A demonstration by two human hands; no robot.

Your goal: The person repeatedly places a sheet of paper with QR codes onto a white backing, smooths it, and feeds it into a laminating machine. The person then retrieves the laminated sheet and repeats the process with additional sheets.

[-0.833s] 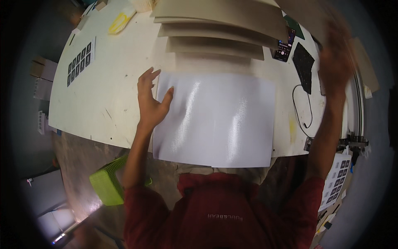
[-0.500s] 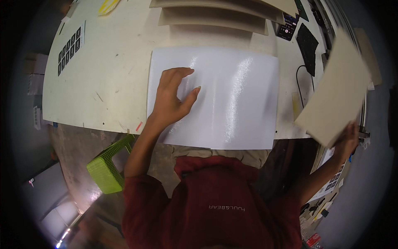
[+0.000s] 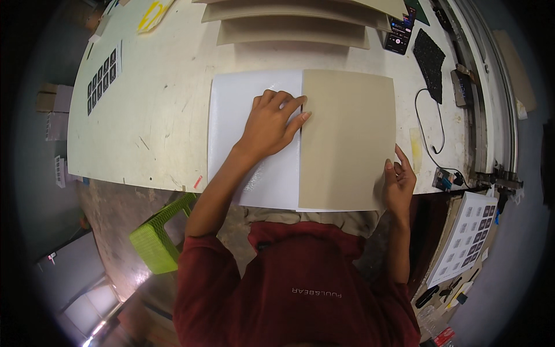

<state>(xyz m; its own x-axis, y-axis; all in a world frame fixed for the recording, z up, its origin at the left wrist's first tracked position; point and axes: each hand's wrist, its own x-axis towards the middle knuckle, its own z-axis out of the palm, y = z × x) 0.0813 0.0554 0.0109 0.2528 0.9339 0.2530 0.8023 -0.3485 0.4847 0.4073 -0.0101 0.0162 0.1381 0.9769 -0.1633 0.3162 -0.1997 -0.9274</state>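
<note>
While a tan board (image 3: 348,144) lies flat over the right part of a glossy white sheet (image 3: 228,110) on the table (image 3: 147,124), the left hand (image 3: 269,126) rests by its left edge, thumb and forefinger slightly apart. At the board's right edge is the right hand (image 3: 399,188); whether it grips cannot be told. Farther back are more tan boards (image 3: 292,32), with a phone (image 3: 399,37) and a black piece (image 3: 429,62) to their right. Left of the person, a green stool (image 3: 155,247) stands below the table.
</note>
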